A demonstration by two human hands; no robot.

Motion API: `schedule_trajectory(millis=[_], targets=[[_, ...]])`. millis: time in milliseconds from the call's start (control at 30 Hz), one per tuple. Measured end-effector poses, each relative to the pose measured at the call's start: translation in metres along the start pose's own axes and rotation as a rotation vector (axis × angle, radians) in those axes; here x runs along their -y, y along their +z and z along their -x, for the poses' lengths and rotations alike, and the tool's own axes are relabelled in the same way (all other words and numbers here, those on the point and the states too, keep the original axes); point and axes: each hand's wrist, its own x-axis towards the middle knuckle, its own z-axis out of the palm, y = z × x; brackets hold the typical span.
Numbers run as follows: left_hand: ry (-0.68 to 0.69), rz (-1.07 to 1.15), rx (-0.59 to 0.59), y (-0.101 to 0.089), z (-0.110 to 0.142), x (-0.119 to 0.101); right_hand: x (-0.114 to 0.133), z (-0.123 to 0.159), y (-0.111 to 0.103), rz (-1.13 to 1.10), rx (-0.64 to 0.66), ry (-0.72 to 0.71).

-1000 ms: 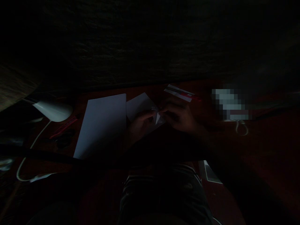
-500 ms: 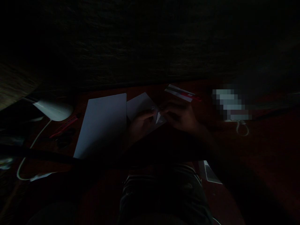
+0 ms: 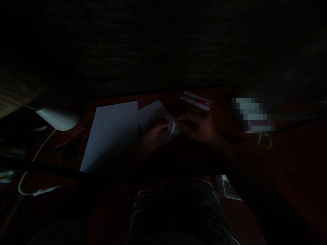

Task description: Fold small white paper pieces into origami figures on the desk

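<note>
In dim light, a small folded piece of white paper [image 3: 173, 127] is held between my two hands. My left hand [image 3: 154, 134] pinches its left side with thumb and fingers. From the right, my right hand [image 3: 198, 126] grips its upper edge with the fingertips. Beneath them lies a flat sheet of white paper [image 3: 154, 112], partly covered by my left hand. A larger stack or sheet of white paper [image 3: 113, 132] lies just left of it. The exact folds are too dark to make out.
Beyond my right hand lies a white strip with a red-handled cutter [image 3: 204, 103]. A white lamp-like object [image 3: 60, 119] with a cable stands at the left, near a pink-red tool [image 3: 68, 136] and dark scissors [image 3: 69, 153]. A blurred-out pale object [image 3: 251, 114] lies at the right.
Both hands stay at nearly the same spot. The folded paper has turned slightly between the fingers, and my right fingertips have shifted a little along its top.
</note>
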Motion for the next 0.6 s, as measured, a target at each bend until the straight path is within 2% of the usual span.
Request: schedule_trajectory(millis=[167,367,433,500,600], targets=[[0.083,0.007,0.013,0.0056,-0.0010,0.0000,-0.0004,0.0004,0.0007,0.029,-0.021,-0.033],[0.103,-0.074,0.013,0.0014,0.0043,-0.0048,-0.0006,0.0004,0.0006,0.023,-0.016,-0.010],[0.065,-0.106,0.047,0.0006,0.0063,-0.0053,-0.0002,0.0000,0.0000,0.021,-0.020,-0.019],[0.080,-0.014,0.019,0.0005,0.0063,-0.0033,-0.0003,0.0000,-0.0005,0.023,-0.021,-0.028],[0.094,-0.025,0.032,-0.0003,0.0036,0.0015,-0.0018,0.0011,-0.0011,0.047,-0.017,-0.048]])
